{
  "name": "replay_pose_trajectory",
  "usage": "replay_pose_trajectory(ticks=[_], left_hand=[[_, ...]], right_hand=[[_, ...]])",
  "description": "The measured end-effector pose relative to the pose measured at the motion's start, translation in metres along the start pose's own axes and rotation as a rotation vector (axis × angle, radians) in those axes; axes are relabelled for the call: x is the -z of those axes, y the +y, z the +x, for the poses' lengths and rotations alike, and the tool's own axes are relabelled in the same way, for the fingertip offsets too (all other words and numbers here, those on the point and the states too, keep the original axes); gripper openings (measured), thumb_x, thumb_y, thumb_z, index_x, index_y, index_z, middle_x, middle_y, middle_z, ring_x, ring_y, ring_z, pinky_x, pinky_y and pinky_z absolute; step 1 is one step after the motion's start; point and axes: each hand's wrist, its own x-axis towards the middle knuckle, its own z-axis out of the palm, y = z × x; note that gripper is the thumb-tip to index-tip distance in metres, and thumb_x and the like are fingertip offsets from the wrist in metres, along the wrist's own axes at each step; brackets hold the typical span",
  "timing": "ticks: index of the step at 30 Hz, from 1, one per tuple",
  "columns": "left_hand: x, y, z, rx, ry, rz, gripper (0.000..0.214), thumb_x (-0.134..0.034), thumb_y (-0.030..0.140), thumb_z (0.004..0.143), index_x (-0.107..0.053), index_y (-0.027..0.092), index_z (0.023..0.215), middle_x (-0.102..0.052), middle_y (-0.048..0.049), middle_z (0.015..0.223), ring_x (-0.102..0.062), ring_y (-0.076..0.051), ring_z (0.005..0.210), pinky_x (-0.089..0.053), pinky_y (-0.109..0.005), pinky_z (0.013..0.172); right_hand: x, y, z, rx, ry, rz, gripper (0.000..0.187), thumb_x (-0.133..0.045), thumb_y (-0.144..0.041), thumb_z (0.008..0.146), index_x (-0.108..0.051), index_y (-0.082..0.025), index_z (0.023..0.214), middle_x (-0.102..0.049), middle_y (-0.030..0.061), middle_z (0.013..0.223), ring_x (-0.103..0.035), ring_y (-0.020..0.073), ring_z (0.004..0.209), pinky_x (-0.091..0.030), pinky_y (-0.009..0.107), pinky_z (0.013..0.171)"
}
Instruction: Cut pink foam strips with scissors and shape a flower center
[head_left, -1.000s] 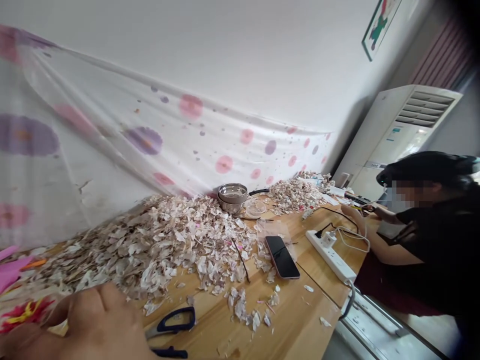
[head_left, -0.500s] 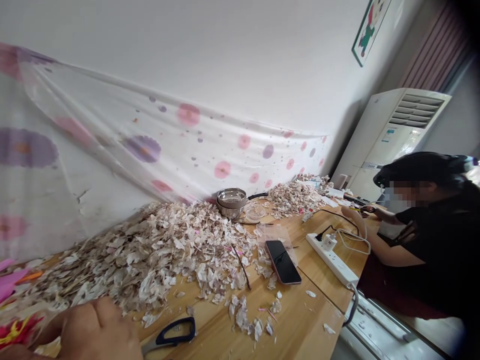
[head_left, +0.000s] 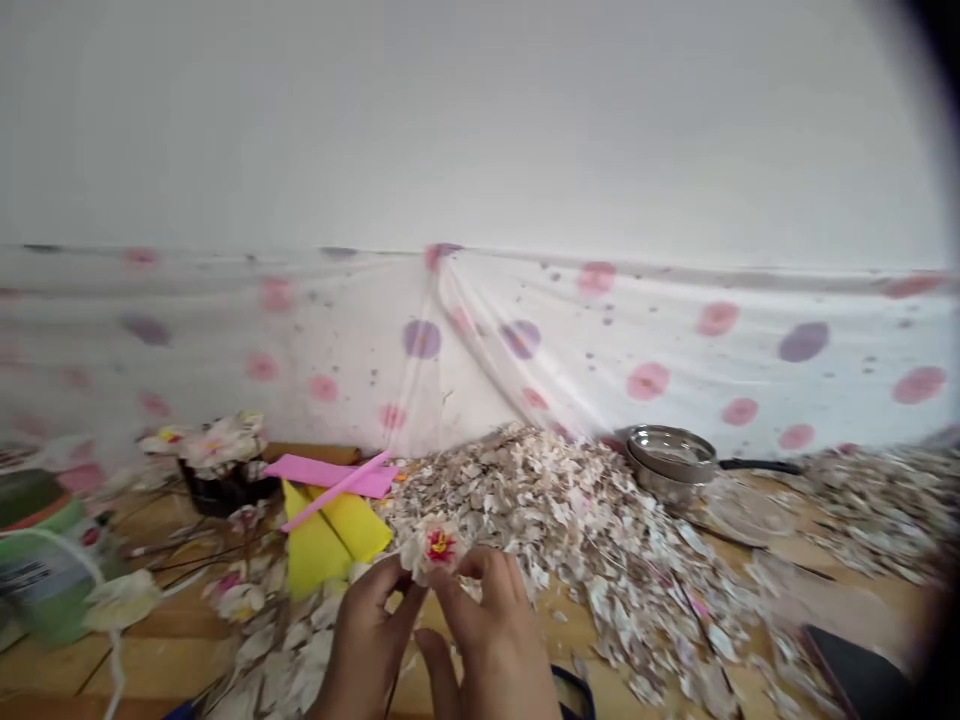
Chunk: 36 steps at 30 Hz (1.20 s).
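A handmade flower (head_left: pixel 433 545) with pale petals and a red and yellow centre is held up at the lower middle. On its left side, my left hand (head_left: pixel 369 640) pinches the underside between thumb and fingers. The thumb and forefinger of my right hand (head_left: pixel 496 640) close on its right side. My fingers hide the flower's base. Behind it spreads a heap of dry whitish petals (head_left: pixel 525 490). Yellow paper (head_left: pixel 322 545) and pink paper (head_left: pixel 337 478) lie left of the heap. The blue scissors handle (head_left: pixel 576 690) shows partly beside my right hand.
Steel bowls (head_left: pixel 671 460) stand behind the heap, near a black handle (head_left: pixel 761 466). A phone (head_left: pixel 855 670) lies at the lower right. At left are a green tub (head_left: pixel 56 570) and a dark container (head_left: pixel 217 490) of flowers. A floral plastic sheet (head_left: pixel 660 330) covers the lower wall.
My view has swung left, so the co-worker and power strip are out of sight. Both hands and the flower now show in the middle, where before they were at the lower left edge.
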Motion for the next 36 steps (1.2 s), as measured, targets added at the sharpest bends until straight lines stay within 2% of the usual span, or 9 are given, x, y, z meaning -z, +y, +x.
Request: replay_pose_trajectory(ticks=[3, 6, 12, 17, 21, 28, 36], left_hand=[[-0.004, -0.001, -0.001, -0.004, 0.013, -0.005, 0.026, -0.058, 0.042, 0.077, -0.06, 0.021, 0.061, -0.065, -0.0017, 0.062, -0.063, -0.021, 0.062, -0.052, -0.03, 0.06], [-0.006, -0.005, -0.002, -0.004, 0.001, -0.03, 0.017, -0.057, 0.034, 0.077, -0.066, 0.02, 0.074, -0.073, -0.005, 0.076, -0.068, -0.023, 0.073, -0.055, -0.033, 0.069], [-0.005, -0.009, -0.001, 0.002, 0.042, -0.03, 0.022, -0.056, 0.025, 0.075, -0.071, 0.018, 0.089, -0.076, -0.0085, 0.087, -0.07, -0.026, 0.082, -0.055, -0.038, 0.074], [-0.006, 0.008, -0.006, -0.078, 0.052, -0.036, 0.02, -0.053, 0.017, 0.074, -0.072, 0.02, 0.08, -0.074, -0.0049, 0.078, -0.069, -0.022, 0.074, -0.054, -0.032, 0.068], [-0.009, 0.017, -0.011, -0.163, 0.012, -0.05, 0.018, -0.055, 0.012, 0.074, -0.07, 0.021, 0.073, -0.072, -0.0011, 0.069, -0.067, -0.017, 0.068, -0.051, -0.025, 0.066], [-0.013, 0.015, -0.015, -0.211, -0.007, -0.046, 0.026, -0.06, -0.002, 0.069, -0.072, 0.019, 0.078, -0.072, -0.0017, 0.072, -0.066, -0.015, 0.067, -0.049, -0.023, 0.067], [-0.014, 0.015, -0.013, -0.185, -0.044, -0.037, 0.014, -0.072, 0.005, 0.072, -0.073, 0.019, 0.075, -0.072, -0.0013, 0.07, -0.065, -0.014, 0.067, -0.046, -0.022, 0.066]], right_hand=[[-0.006, 0.005, -0.002, 0.051, 0.015, -0.036, 0.047, -0.065, -0.006, 0.07, -0.064, -0.021, 0.114, -0.057, 0.0112, 0.101, -0.059, 0.0291, 0.089, -0.056, 0.041, 0.071], [-0.012, 0.01, -0.004, 0.097, 0.042, -0.082, 0.044, -0.063, -0.008, 0.072, -0.064, -0.02, 0.114, -0.057, 0.0118, 0.099, -0.06, 0.029, 0.087, -0.055, 0.04, 0.07], [-0.018, 0.017, -0.005, 0.141, 0.082, -0.066, 0.04, -0.06, -0.015, 0.078, -0.062, -0.019, 0.118, -0.055, 0.0123, 0.1, -0.059, 0.0287, 0.087, -0.056, 0.039, 0.069], [-0.01, 0.023, -0.002, 0.18, 0.132, 0.009, 0.02, -0.054, -0.021, 0.091, -0.066, -0.02, 0.107, -0.053, 0.0083, 0.092, -0.056, 0.0238, 0.081, -0.052, 0.035, 0.069], [-0.001, 0.034, 0.002, 0.192, 0.187, -0.048, 0.018, -0.051, -0.023, 0.095, -0.068, -0.02, 0.098, -0.052, 0.0069, 0.088, -0.055, 0.0215, 0.075, -0.048, 0.034, 0.065], [0.006, 0.057, 0.007, 0.34, 0.107, -0.2, 0.014, -0.057, -0.027, 0.091, -0.069, -0.021, 0.095, -0.058, 0.0062, 0.084, -0.062, 0.0194, 0.069, -0.052, 0.029, 0.061], [0.01, 0.074, 0.009, 0.358, 0.045, -0.269, 0.018, -0.055, -0.031, 0.091, -0.071, -0.022, 0.091, -0.062, 0.0062, 0.082, -0.065, 0.0202, 0.067, -0.053, 0.03, 0.059]])
